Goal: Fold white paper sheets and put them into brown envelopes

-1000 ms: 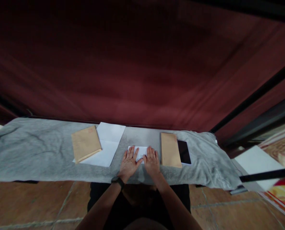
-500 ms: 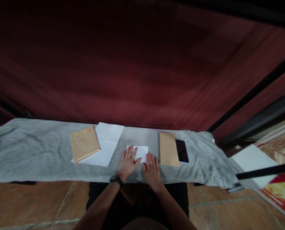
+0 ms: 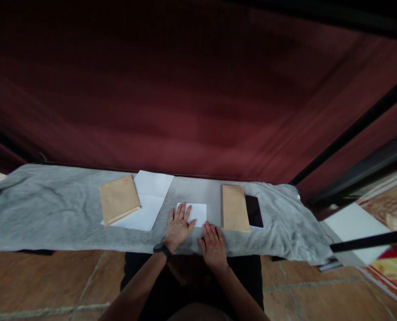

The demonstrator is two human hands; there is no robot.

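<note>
A small white folded-looking paper [image 3: 200, 214] lies flat on the grey cloth in front of me. My left hand [image 3: 178, 227], with a dark band on its wrist, rests open on the paper's left part, fingers spread. Just below the paper's lower right corner, my right hand [image 3: 214, 245] lies on the cloth with fingers stretched out, holding nothing. To the left, a brown envelope [image 3: 118, 199] partly covers a larger creased white sheet [image 3: 151, 194]. On the right side lies a second brown envelope [image 3: 235, 208], its long side running away from me.
A dark-screened phone [image 3: 254, 211] lies against the right envelope. Grey cloth [image 3: 58, 205] covers the narrow surface, with a dark red panel [image 3: 191, 133] rising behind it. A black bar [image 3: 368, 243] and a white board [image 3: 355, 227] stand at the right end.
My right hand has drawn back toward me, off the small paper's right edge. My left hand stays on the paper.
</note>
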